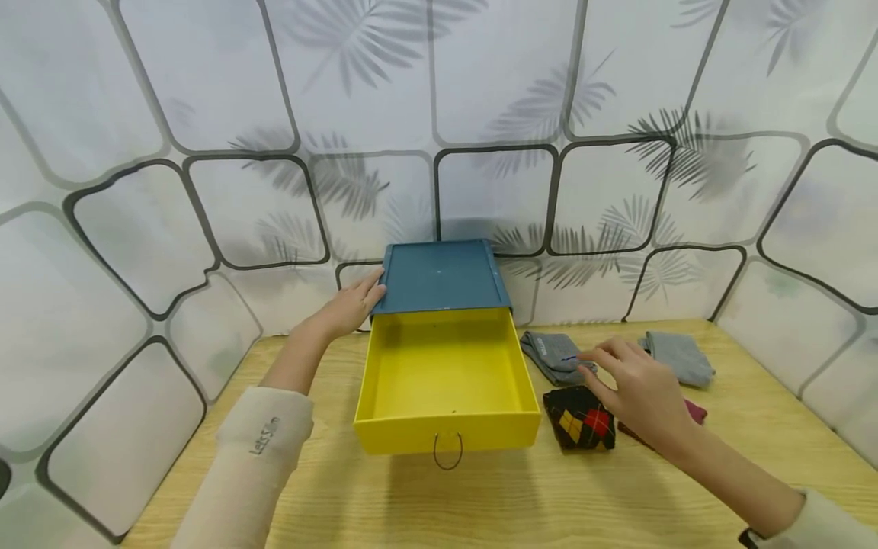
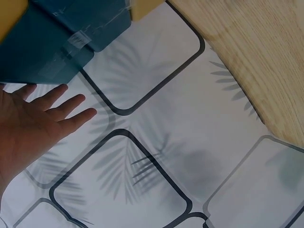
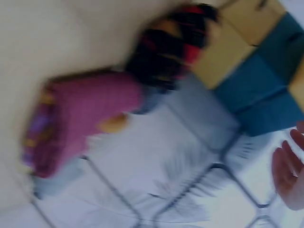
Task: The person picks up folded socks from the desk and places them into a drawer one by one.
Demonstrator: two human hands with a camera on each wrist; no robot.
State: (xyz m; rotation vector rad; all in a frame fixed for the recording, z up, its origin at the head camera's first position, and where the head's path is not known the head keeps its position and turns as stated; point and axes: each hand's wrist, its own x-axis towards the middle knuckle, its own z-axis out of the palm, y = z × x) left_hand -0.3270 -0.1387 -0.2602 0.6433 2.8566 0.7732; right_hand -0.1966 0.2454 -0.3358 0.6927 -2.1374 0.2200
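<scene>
yellow drawer (image 1: 446,434) open; grey bundle (image 1: 551,352), perhaps socks, beside it

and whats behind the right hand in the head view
A maroon folded cloth shows on both sides of the right hand and wrist; its middle is covered there. The hand also overlaps a grey folded cloth, hiding part of its edge.

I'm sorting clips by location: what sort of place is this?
Probably an indoor tabletop nook, perhaps a recording booth; the wider room is out of view. A wood-grain table has a leaf-patterned covering around its back and sides, with a yellow drawer and folded argyle cloth on show.
</scene>
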